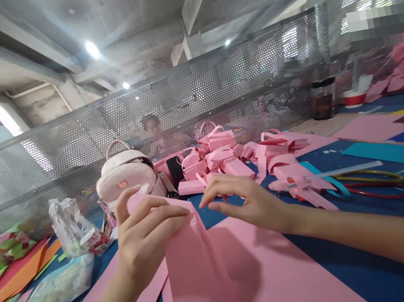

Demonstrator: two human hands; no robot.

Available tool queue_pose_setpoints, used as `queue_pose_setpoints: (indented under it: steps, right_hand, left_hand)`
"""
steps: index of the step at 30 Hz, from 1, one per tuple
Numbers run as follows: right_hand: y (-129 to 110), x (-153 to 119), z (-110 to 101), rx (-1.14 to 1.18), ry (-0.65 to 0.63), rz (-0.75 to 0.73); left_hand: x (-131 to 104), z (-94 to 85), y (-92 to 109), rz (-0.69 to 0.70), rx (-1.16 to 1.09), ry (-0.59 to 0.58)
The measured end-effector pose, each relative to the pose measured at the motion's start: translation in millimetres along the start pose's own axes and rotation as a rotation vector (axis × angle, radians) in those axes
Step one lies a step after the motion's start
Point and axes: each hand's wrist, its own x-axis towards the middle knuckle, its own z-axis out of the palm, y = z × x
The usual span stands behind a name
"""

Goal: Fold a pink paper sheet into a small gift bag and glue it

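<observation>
A blue table [382,265] is spread across the whole lower view, and behind it a perforated metal screen [214,86] is stood along its far edge. A large pink sheet [280,283] is laid flat on the table in the foreground, under the right forearm. A folded pink strip [192,272] is held upright in front of the sheet, rising from the lower edge of the view to the hands. Its top is gripped by the left hand [143,239], whose fingers [159,216] are curled and pressed around it. The right hand [250,200] is held just right of the strip's top, its fingers [213,196] bent and slightly spread; whether the strip is touched by them cannot be told.

Beyond the hands, a heap of folded pink paper pieces [223,160] is piled in the middle of the table, with a pale bag [126,175] stood at its left. A teal sheet [393,151] is laid to the right. Orange and green sheets [9,278] are fanned at the left edge. Clear plastic packets [60,288] are left near the left forearm. A dark jar [322,98] is stood far right, by the screen. Scissors [372,186] with coloured handles are laid right of the heap.
</observation>
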Motion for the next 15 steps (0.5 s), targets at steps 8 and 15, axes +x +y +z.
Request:
queue_pose_setpoints:
  steps: [8,15]
  right_hand:
    - [-11,-1,0,0.035,-0.065,-0.027]
    - [-21,-4,-3,-0.118,-0.058,-0.111]
  left_hand:
    - [1,-7.1,5,0.021,-0.053,-0.057]
    - [4,-15.4,5,-0.040,0.118,0.144]
